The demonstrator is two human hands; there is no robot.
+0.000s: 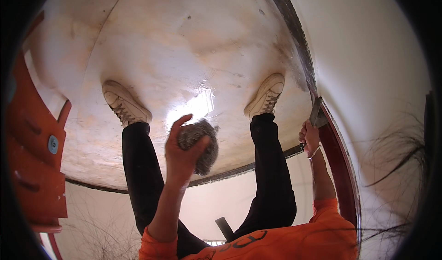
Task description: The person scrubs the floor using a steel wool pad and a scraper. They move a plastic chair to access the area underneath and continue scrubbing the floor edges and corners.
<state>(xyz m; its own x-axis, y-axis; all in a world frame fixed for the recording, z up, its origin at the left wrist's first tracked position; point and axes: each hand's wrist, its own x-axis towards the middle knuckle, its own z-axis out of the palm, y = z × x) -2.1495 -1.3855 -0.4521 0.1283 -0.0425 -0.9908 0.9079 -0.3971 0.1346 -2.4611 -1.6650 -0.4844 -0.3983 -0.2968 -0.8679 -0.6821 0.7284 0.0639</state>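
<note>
My left hand (181,156) grips a wad of grey steel wool (207,149) between thumb and fingers, raised above the floor in front of my legs. Over on the right, my right hand (309,137) is closed around a flat-bladed scraper (315,111). The scraper's blade reaches the lower end of a dark red door frame (333,163), close to the floor; whether its edge touches cannot be made out. My fingers hide most of the scraper's handle.
The pale, stained floor (207,59) has a wet-looking shine between my two white shoes (126,103). A dark skirting strip (293,25) runs along the white wall (355,53). At left stands an orange-red object (34,156) with a round grey-blue fitting.
</note>
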